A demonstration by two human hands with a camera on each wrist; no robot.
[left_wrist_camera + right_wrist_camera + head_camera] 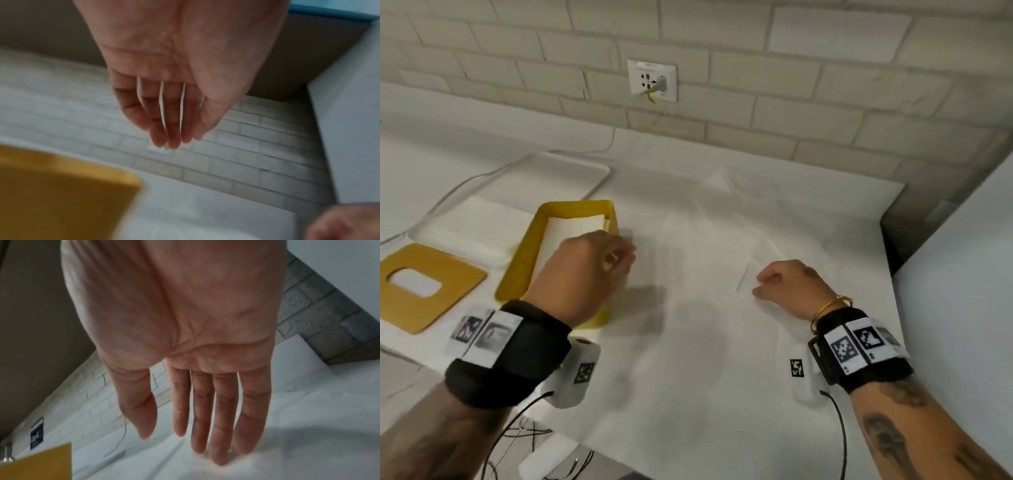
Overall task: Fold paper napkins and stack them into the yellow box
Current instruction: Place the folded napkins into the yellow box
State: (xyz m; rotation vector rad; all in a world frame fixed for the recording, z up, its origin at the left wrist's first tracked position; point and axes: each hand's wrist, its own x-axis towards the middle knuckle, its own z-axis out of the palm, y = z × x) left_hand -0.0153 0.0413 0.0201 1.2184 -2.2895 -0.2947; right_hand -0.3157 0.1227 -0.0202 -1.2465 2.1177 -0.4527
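Note:
The yellow box [575, 205] stands left of centre with folded white napkins [571, 226] stacked inside; it appears blurred in the left wrist view [61, 194] and at a corner of the right wrist view [41, 464]. My left hand [619, 255] hovers over the box's right edge, its fingers [170, 129] straight, close together and empty. My right hand [767, 281] is lower right of it, over a thin, creased white sheet [705, 240] spread on the table. Its fingers [205, 434] are straight and their tips touch the white surface.
A yellow lid with an oval cutout [431, 284] lies at the far left. Behind the box, a white tray [571, 171] holds a stack of unfolded napkins [482, 219]. A brick wall with a socket [652, 80] runs behind; a white cabinet [962, 274] borders the right.

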